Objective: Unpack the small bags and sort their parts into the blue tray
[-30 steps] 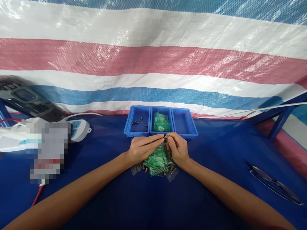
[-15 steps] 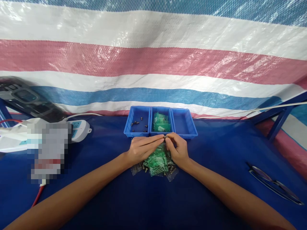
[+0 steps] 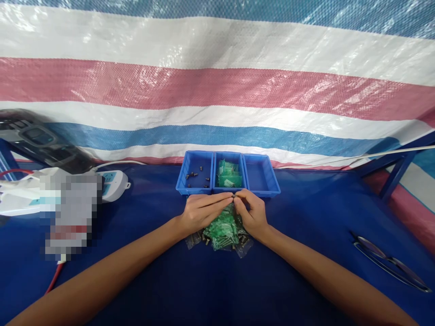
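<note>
My left hand (image 3: 200, 212) and my right hand (image 3: 252, 213) meet fingertip to fingertip over a pile of small green plastic bags (image 3: 221, 231) on the blue table cover. Both pinch one tiny object between them, too small to name. Just beyond the fingers stand three joined blue trays. The left tray (image 3: 194, 159) holds several small dark screws (image 3: 193, 174). Green bags lie in the middle tray (image 3: 229, 155). I see nothing in the right tray (image 3: 268, 176).
A white power strip (image 3: 112, 183) with cables lies at the left, beside a blurred-out item (image 3: 70, 210) and a dark device (image 3: 37, 140). A pair of glasses (image 3: 387, 265) rests at the right. A striped tarpaulin hangs behind the table.
The pinching fingertips have shifted very slightly; both hands stay together over the green bags.
</note>
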`<action>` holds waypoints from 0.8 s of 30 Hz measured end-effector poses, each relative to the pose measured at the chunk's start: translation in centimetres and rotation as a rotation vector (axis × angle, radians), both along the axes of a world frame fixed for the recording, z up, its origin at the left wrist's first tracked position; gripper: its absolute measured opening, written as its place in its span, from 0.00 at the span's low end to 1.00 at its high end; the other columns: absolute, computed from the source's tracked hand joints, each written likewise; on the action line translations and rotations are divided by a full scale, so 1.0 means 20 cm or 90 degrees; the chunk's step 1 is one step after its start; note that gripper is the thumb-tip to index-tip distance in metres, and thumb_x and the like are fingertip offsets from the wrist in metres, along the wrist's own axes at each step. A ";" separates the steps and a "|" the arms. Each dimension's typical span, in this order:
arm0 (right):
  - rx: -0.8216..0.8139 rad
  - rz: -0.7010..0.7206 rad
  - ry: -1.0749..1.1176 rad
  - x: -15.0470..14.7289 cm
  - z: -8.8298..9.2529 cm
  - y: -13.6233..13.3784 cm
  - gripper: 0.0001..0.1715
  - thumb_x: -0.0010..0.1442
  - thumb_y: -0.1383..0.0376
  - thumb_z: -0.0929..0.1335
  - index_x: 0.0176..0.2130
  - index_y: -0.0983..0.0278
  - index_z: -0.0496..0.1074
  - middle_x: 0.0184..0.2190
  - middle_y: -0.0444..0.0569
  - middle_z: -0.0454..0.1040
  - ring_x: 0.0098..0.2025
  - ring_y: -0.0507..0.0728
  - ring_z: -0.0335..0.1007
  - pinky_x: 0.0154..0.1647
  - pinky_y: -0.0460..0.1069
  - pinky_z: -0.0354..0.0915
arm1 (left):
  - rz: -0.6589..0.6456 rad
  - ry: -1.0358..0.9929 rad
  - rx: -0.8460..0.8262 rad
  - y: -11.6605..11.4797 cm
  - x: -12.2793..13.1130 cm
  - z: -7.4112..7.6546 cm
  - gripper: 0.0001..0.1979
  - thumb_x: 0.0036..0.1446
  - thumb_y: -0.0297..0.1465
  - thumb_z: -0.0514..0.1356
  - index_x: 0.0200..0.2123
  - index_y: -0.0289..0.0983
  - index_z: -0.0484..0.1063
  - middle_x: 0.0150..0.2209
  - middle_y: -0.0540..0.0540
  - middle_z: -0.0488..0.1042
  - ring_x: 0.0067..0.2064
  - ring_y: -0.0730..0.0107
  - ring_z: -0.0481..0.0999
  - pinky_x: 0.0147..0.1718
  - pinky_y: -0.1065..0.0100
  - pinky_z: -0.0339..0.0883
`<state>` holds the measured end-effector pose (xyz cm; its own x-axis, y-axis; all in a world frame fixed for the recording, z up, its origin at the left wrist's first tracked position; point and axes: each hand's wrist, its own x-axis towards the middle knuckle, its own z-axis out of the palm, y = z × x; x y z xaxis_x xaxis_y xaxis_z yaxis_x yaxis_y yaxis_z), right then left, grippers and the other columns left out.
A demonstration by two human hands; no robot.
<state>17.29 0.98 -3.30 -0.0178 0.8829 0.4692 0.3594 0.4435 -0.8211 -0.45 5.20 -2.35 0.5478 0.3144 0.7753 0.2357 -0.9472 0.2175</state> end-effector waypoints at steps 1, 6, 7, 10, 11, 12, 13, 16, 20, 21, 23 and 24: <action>0.001 0.005 0.002 0.00 0.00 0.00 0.09 0.62 0.63 0.61 0.33 0.64 0.66 0.22 0.43 0.61 0.24 0.51 0.59 0.26 0.47 0.58 | -0.001 -0.001 0.001 0.00 0.00 0.00 0.16 0.55 0.22 0.59 0.48 0.37 0.71 0.45 0.44 0.76 0.38 0.69 0.79 0.34 0.70 0.76; 0.005 0.018 0.004 0.00 -0.01 0.00 0.10 0.63 0.63 0.60 0.32 0.64 0.66 0.22 0.43 0.61 0.24 0.51 0.59 0.26 0.47 0.58 | -0.008 -0.003 -0.002 0.00 0.00 -0.01 0.17 0.55 0.22 0.59 0.48 0.38 0.70 0.45 0.44 0.76 0.39 0.69 0.78 0.35 0.69 0.76; 0.004 0.018 0.001 0.00 -0.01 0.00 0.10 0.63 0.63 0.60 0.32 0.64 0.66 0.22 0.43 0.61 0.24 0.51 0.59 0.27 0.47 0.58 | -0.009 -0.002 -0.004 0.00 -0.01 0.00 0.17 0.55 0.21 0.59 0.49 0.38 0.70 0.45 0.44 0.75 0.39 0.69 0.78 0.35 0.69 0.76; 0.004 0.015 -0.006 0.00 0.00 0.00 0.10 0.63 0.63 0.60 0.32 0.64 0.66 0.22 0.43 0.62 0.24 0.51 0.59 0.27 0.47 0.58 | -0.008 -0.005 -0.009 0.00 0.00 0.00 0.17 0.55 0.21 0.59 0.49 0.38 0.70 0.45 0.44 0.75 0.40 0.69 0.78 0.36 0.70 0.75; 0.006 0.012 -0.009 0.00 0.00 0.00 0.10 0.63 0.63 0.60 0.32 0.64 0.66 0.23 0.43 0.62 0.24 0.51 0.59 0.27 0.47 0.58 | -0.007 -0.006 -0.008 0.00 0.00 0.00 0.17 0.55 0.21 0.59 0.49 0.38 0.70 0.45 0.44 0.75 0.40 0.69 0.78 0.36 0.70 0.75; 0.007 0.010 -0.012 0.00 0.00 0.00 0.10 0.62 0.63 0.60 0.32 0.64 0.66 0.23 0.43 0.62 0.24 0.51 0.59 0.27 0.47 0.58 | -0.004 -0.008 -0.006 0.00 0.00 0.00 0.17 0.55 0.22 0.59 0.49 0.38 0.70 0.45 0.44 0.75 0.40 0.70 0.78 0.37 0.70 0.75; 0.010 0.009 -0.016 0.00 0.00 0.00 0.10 0.62 0.63 0.60 0.32 0.64 0.66 0.23 0.43 0.62 0.24 0.51 0.59 0.26 0.47 0.58 | 0.003 -0.012 -0.004 0.00 0.00 -0.01 0.18 0.55 0.21 0.59 0.49 0.37 0.70 0.44 0.44 0.75 0.40 0.70 0.77 0.37 0.71 0.74; 0.022 0.006 -0.019 0.00 0.01 0.00 0.10 0.62 0.63 0.60 0.32 0.64 0.66 0.23 0.43 0.62 0.24 0.51 0.59 0.26 0.47 0.58 | 0.040 -0.038 -0.003 0.00 0.00 -0.03 0.17 0.55 0.20 0.59 0.48 0.38 0.70 0.41 0.44 0.75 0.39 0.72 0.77 0.36 0.73 0.73; 0.022 -0.007 -0.012 0.00 0.01 0.00 0.09 0.62 0.64 0.61 0.32 0.64 0.66 0.23 0.43 0.62 0.24 0.51 0.60 0.26 0.47 0.58 | 0.070 -0.056 -0.036 0.02 -0.01 -0.05 0.14 0.58 0.21 0.56 0.46 0.38 0.71 0.39 0.44 0.74 0.37 0.73 0.75 0.34 0.74 0.70; 0.021 -0.006 -0.012 0.00 0.01 0.00 0.09 0.62 0.64 0.61 0.32 0.64 0.66 0.23 0.43 0.62 0.24 0.51 0.60 0.26 0.47 0.58 | 0.067 -0.054 -0.043 0.02 -0.02 -0.06 0.13 0.58 0.21 0.56 0.45 0.38 0.71 0.39 0.44 0.74 0.37 0.73 0.75 0.34 0.74 0.70; 0.020 -0.003 -0.015 0.00 0.01 0.00 0.09 0.62 0.63 0.61 0.32 0.64 0.66 0.23 0.43 0.62 0.23 0.51 0.59 0.26 0.47 0.58 | 0.059 -0.052 -0.054 0.02 -0.02 -0.06 0.11 0.58 0.21 0.55 0.43 0.36 0.71 0.39 0.43 0.74 0.38 0.72 0.75 0.33 0.74 0.70; 0.022 -0.002 -0.019 0.00 0.02 0.00 0.09 0.62 0.63 0.61 0.32 0.64 0.66 0.23 0.43 0.62 0.24 0.51 0.59 0.26 0.47 0.58 | 0.056 -0.054 -0.058 0.02 -0.02 -0.06 0.10 0.58 0.21 0.55 0.41 0.36 0.71 0.39 0.43 0.74 0.38 0.73 0.75 0.33 0.74 0.69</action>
<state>17.22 0.99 -2.98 -0.0289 0.8661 0.4991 0.3850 0.4704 -0.7940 -0.77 5.58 -3.60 0.4483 0.4294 0.7840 0.2933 -0.8992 0.3247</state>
